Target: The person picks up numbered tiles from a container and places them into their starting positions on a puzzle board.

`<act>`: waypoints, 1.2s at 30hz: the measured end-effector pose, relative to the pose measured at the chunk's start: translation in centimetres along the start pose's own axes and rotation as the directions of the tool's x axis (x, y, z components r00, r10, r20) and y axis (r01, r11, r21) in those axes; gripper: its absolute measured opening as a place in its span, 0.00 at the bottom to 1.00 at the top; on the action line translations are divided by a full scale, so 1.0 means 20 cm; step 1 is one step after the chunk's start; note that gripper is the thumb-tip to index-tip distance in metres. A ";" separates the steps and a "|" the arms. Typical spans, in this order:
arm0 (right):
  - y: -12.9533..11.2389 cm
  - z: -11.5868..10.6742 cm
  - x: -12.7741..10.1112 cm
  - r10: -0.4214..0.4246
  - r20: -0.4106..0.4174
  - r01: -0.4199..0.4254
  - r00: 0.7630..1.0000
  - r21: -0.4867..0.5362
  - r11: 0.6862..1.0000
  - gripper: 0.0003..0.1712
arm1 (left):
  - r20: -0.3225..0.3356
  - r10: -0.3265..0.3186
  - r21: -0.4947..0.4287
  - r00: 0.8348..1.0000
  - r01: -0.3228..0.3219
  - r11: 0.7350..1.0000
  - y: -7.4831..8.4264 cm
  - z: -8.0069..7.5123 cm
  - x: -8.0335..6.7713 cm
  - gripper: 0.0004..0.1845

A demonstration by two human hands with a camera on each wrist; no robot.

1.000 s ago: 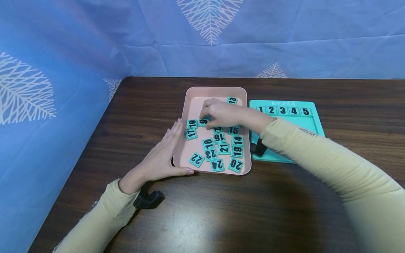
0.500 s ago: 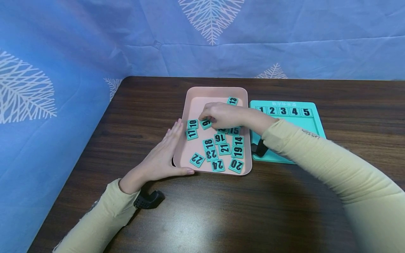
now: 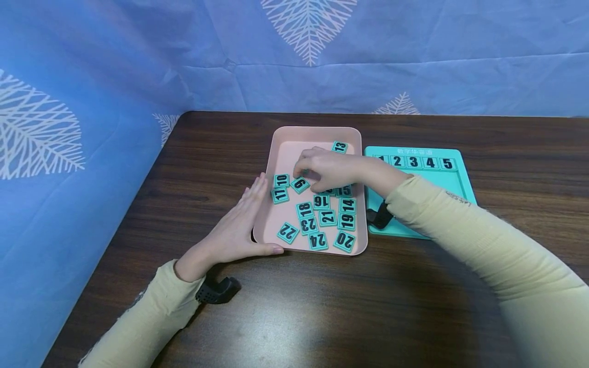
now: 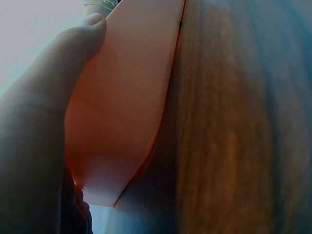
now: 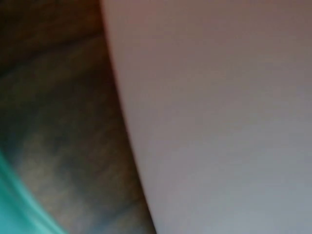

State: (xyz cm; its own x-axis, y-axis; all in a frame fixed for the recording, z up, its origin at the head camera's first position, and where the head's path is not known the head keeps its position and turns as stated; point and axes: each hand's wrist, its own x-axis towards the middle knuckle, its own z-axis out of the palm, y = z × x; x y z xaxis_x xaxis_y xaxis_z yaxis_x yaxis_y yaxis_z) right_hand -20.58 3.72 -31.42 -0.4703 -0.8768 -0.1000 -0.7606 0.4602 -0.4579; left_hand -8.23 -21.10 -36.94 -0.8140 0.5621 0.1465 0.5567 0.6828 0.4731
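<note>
A pink tray (image 3: 294,137) holds several turquoise number tiles. My left hand (image 3: 232,232) lies along the tray's near left corner, its straight fingers against the left side and its thumb at the front wall. The left wrist view shows that thumb (image 4: 73,53) beside the tray wall (image 4: 126,87). Over the middle of the tray my right hand (image 3: 329,167) hovers with loosely bent fingers, thumb and forefinger apart. A tile marked 6 or 9 (image 3: 300,184) lies just below its fingertips. A bit of turquoise shows under the palm, mostly hidden. Skin blurs most of the right wrist view.
Right of the tray lies a turquoise puzzle board (image 3: 453,189) with tiles 1 to 5 in its top row, partly covered by the right forearm. Both stand on a dark wooden table (image 3: 285,306). A blue patterned cloth (image 3: 221,46) hangs behind and at the left.
The 6-or-9 tile has turned askew and shifted slightly, away from tile 10. My right hand has drawn back a little to the right, uncovering that tile. The left hand stays put.
</note>
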 end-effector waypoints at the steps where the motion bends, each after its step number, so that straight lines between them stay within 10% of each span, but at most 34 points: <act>1: 0.00 0.00 0.00 0.002 0.003 -0.002 1.000 -0.004 1.000 0.19 | 0.001 -0.003 -0.001 1.000 0.003 1.000 0.00 0.00 0.00 0.67; 28: -0.01 -0.10 -0.15 -0.048 -0.133 0.076 0.990 0.215 0.974 0.22 | 0.001 -0.006 -0.006 1.000 0.006 1.000 0.00 0.00 0.01 0.67; 36: 0.02 -0.18 -0.29 0.153 -0.096 -0.116 0.984 0.312 0.943 0.22 | -0.002 0.002 -0.012 1.000 -0.002 1.000 0.00 0.00 0.00 0.67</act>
State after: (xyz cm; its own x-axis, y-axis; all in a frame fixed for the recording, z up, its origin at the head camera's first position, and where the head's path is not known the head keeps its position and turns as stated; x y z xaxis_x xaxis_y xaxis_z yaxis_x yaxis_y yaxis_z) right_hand -19.71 9.44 -27.85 -0.6220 -0.7786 -0.0833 -0.5230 0.4923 -0.6958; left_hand -8.29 -21.04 -36.99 -0.8130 0.5627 0.1497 0.5566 0.6757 0.4834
